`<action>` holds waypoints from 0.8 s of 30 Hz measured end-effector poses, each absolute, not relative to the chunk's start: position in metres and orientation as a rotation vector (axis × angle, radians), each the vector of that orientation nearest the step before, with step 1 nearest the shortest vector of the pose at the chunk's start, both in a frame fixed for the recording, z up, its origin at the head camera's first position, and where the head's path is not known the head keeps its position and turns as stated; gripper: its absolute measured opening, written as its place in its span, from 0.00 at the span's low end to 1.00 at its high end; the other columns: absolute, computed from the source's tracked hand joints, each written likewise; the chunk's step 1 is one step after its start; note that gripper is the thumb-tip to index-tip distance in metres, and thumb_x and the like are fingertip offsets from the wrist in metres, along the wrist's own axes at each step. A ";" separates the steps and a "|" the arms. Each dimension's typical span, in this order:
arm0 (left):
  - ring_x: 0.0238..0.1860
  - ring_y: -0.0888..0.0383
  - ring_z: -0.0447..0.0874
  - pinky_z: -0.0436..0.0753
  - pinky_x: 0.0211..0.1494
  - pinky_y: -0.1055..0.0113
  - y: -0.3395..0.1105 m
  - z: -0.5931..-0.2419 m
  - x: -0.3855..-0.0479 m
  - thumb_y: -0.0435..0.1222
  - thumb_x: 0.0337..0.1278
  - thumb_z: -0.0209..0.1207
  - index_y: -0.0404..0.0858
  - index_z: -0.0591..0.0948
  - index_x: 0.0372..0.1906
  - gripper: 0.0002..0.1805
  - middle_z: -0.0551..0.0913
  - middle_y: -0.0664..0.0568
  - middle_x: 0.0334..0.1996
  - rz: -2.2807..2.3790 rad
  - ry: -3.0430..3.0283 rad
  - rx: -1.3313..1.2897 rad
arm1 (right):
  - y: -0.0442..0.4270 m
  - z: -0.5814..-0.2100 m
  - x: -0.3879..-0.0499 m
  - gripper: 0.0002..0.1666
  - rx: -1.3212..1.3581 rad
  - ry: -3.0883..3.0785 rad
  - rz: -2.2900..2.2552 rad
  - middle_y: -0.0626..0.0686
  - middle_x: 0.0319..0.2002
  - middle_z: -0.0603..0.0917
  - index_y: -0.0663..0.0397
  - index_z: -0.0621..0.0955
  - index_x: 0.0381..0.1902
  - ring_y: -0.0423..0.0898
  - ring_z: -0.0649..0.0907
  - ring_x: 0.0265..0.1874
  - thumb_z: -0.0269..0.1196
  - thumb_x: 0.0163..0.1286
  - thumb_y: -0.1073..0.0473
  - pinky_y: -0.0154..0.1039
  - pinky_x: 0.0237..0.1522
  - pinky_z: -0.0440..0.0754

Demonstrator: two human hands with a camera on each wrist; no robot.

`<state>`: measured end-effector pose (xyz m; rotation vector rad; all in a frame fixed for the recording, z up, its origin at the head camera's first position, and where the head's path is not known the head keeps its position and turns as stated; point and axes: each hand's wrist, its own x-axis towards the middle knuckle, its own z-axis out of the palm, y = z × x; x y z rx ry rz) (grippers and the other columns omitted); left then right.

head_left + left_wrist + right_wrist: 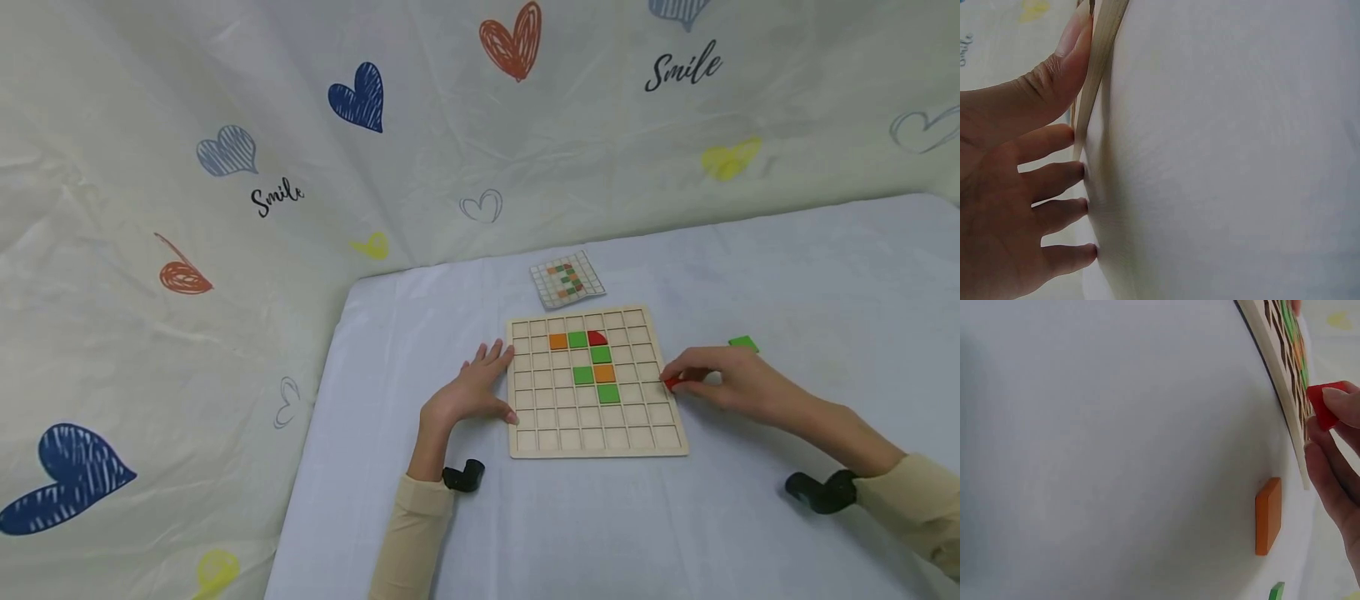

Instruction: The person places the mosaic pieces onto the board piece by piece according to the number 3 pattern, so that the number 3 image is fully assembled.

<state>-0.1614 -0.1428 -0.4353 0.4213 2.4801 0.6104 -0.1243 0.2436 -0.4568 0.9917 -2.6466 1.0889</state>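
Observation:
A square wooden grid board (547, 442) lies on the table, with several green and orange tiles and one red rounded tile (597, 337) set in its cells. My left hand (474, 393) rests at the board's left edge, fingers spread; in the left wrist view the thumb (1063, 69) lies along the wooden rim. Over the board's right edge, my right hand (723, 379) pinches a red tile (1324, 403) between thumb and fingers. An orange tile (1269, 515) lies on the table below that hand, hidden in the head view.
Behind the board lies a card (567, 279) printed with a coloured grid pattern. A green tile (744, 342) lies on the table just beyond the right hand. White cloth (420, 100) with printed hearts hangs behind the table.

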 end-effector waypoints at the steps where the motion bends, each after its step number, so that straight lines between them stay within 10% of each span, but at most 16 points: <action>1: 0.84 0.48 0.31 0.41 0.85 0.45 -0.143 -0.435 -0.161 0.42 0.48 0.79 0.44 0.49 0.84 0.64 0.40 0.48 0.84 0.610 2.480 0.421 | 0.242 -0.456 -0.124 0.22 0.980 -2.668 1.100 0.37 0.35 0.89 0.48 0.88 0.40 0.30 0.83 0.31 0.77 0.50 0.75 0.22 0.36 0.82; 24: 0.85 0.47 0.31 0.41 0.85 0.45 -0.143 -0.436 -0.162 0.41 0.47 0.79 0.43 0.51 0.84 0.63 0.41 0.47 0.84 0.620 2.487 0.427 | 0.202 -0.454 -0.124 0.16 1.027 -2.757 1.331 0.38 0.38 0.89 0.44 0.90 0.40 0.31 0.83 0.36 0.76 0.58 0.69 0.30 0.40 0.87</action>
